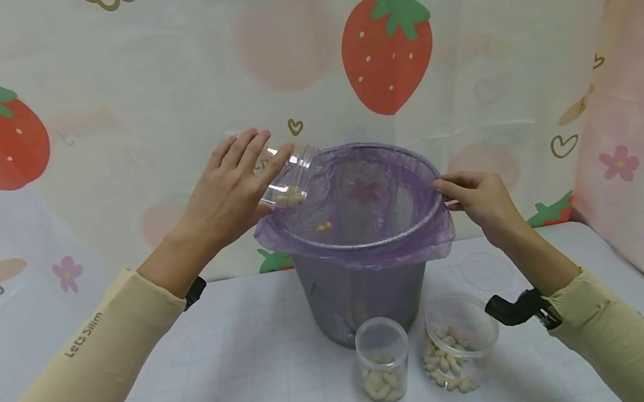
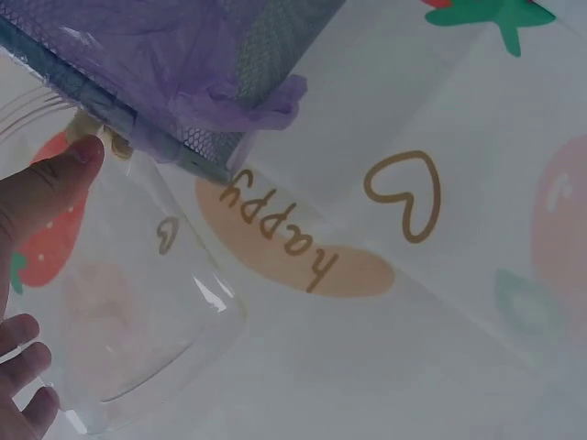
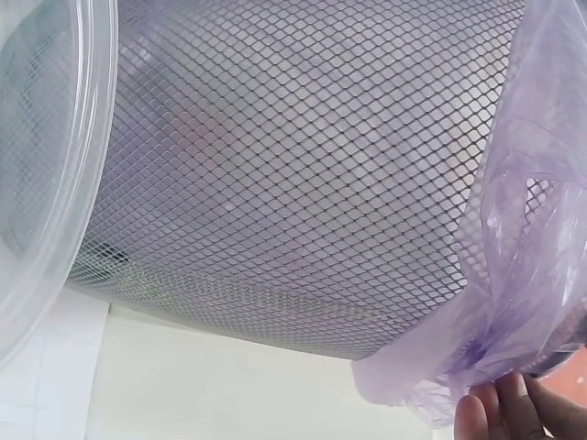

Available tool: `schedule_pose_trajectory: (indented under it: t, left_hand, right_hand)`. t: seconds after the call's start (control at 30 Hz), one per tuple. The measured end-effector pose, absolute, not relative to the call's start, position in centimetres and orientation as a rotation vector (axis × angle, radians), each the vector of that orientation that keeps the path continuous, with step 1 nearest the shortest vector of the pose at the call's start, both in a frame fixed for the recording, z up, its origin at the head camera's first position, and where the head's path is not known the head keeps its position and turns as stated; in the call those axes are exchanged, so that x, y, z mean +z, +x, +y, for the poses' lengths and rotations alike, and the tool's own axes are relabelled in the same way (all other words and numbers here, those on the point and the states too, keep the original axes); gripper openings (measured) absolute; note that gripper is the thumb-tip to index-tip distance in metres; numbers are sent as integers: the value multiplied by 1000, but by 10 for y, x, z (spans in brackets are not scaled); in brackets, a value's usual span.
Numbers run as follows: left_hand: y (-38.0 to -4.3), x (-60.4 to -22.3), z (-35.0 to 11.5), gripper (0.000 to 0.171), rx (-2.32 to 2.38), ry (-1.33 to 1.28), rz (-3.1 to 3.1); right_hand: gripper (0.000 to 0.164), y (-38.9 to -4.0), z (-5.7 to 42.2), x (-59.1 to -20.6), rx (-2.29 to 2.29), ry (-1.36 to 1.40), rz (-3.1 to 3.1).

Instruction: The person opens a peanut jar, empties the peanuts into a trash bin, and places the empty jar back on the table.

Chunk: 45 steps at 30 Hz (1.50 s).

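Head view: the left grip [image 1: 233, 191] holds a clear jar [image 1: 298, 175] tilted at the left rim of the bin [image 1: 367, 293]; the right grip [image 1: 480, 198] pinches the purple liner [image 1: 429, 243]. Left wrist: peanuts [image 2: 120, 144] sit near the jar's mouth (a steeper tilt should free them). Right wrist: the liner wants steadying.

head cam: worn on head, looks forward and down; farthest back, takes in desk [image 1: 232, 389], mesh bin [image 1: 364, 294], strawberry backdrop [image 1: 196, 72]
left wrist cam: close on clear jar [image 2: 138, 312] and bin rim, faces backdrop, "happy" print upside down
right wrist cam: very near, faces bin's mesh side, rolled sideways; clear tub [image 3: 94, 119] rim at left, purple liner [image 3: 550, 137] at right
head/left overlap: jar, bin rim, backdrop
head/right overlap: bin side, liner, tub, right fingers [image 3: 518, 417]
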<state>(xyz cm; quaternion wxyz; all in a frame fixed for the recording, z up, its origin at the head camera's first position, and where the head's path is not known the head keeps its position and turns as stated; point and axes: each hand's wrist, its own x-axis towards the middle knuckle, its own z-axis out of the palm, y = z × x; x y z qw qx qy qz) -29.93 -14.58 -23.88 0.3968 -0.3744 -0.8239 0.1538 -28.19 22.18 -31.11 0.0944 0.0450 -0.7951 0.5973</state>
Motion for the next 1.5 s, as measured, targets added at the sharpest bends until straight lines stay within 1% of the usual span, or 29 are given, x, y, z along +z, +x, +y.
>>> schedule_pose_trajectory:
  t: [0.23, 0.6, 0.9, 1.0, 1.17, 1.37, 1.5]
  left_hand:
    - [-300, -240, -146, 102, 362, -931, -2118]
    - [-301, -241, -146, 99, 368, -936, -2111]
    - [-301, -240, -148, 98, 382, -887, -2102]
    - [-301, -240, -148, 93, 416, -906, -2026]
    - [-302, -241, -146, 79, 470, -981, -1899]
    - [-303, -243, -142, 80, 534, -1000, -1845]
    - [-303, -245, -140, 73, 576, -984, -1803]
  right_hand:
    - [52, -282, 222, -312, 1769, 133, -2364]
    - [52, -282, 222, -313, 1766, 140, -2366]
    - [52, -282, 221, -313, 1779, 141, -2350]
    - [51, -282, 221, -313, 1788, 140, -2342]
    - [51, -282, 221, -312, 1792, 137, -2341]
    - [51, -282, 221, -313, 1796, 139, -2338]
    - [51, -282, 221, -313, 1805, 142, -2330]
